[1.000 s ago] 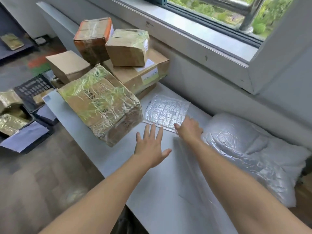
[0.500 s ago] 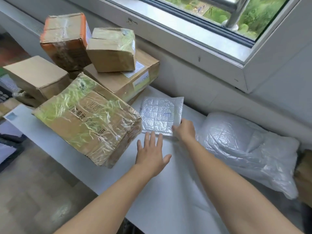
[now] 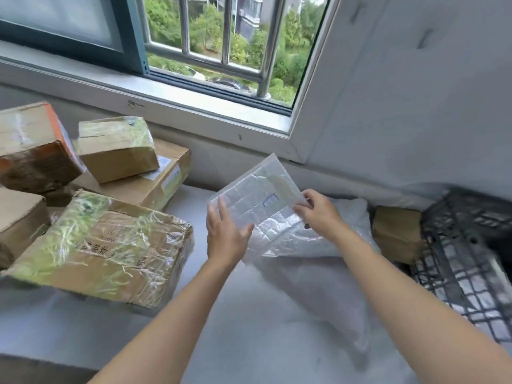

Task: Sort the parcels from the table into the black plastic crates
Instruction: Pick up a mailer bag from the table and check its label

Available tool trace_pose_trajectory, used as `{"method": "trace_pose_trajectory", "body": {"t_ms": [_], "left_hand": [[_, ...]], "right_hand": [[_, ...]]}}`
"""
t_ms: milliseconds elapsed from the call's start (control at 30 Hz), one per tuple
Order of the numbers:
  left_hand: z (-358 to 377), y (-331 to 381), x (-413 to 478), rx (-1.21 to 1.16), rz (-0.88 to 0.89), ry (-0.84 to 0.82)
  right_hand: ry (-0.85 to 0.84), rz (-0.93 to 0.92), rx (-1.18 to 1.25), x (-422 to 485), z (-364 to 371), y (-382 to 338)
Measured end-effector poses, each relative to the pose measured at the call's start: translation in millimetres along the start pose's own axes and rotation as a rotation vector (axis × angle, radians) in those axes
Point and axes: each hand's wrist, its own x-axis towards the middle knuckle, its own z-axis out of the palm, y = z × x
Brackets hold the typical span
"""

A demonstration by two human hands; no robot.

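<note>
The flat bubble-wrap parcel [image 3: 259, 202] is off the counter [image 3: 249, 342], tilted on edge in the air between both hands, above the left end of the white poly-bag parcel [image 3: 313, 275]. The right hand [image 3: 318, 214] pinches its right edge with curled fingers. The left hand [image 3: 225, 235] lies against its left edge with fingers nearly straight, steadying more than gripping; I cannot tell whether the thumb hooks around the edge.

The main risk is a slip. The wrap looks slick and limp, and only one hand truly grips it, by a thin margin. If the left hand comes away during the carry, the parcel is likely to droop or twist from the pinch and fall onto the poly bag or off the near counter edge.

The black plastic crate [image 3: 465, 245] sits to the right, past a brown box [image 3: 396, 231] wedged beside it. A low swing rightward could catch the parcel's corner on that box or on the crate's lattice wall, so it needs to clear both.

To the left, the film-wrapped carton [image 3: 110, 245] leans close by the left forearm, with smaller boxes [image 3: 116, 148] stacked behind it. An elbow drawn back carelessly could nudge that pile.
</note>
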Motion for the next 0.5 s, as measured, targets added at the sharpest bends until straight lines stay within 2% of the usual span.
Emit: {"method": "trace_pose_trajectory", "body": {"t_ms": [200, 367, 433, 500], "left_hand": [[-13.0, 25.4, -0.2, -0.482, -0.001, -0.002], [-22.9, 48.7, 3.1, -0.572, -0.002, 0.005], [-26.1, 58.0, 4.8, -0.602, -0.078, 0.033], [-29.5, 69.2, 3.9, -0.664, -0.168, 0.018]], "right_hand": [[0.060, 0.002, 0.069, -33.6, -43.2, 6.6], [0.217, -0.040, 0.372, -56.2, -64.6, 4.9], [0.175, -0.108, 0.390, -64.7, -72.8, 8.5], [0.089, -0.208, 0.288, -74.1, -80.9, 13.7]]}}
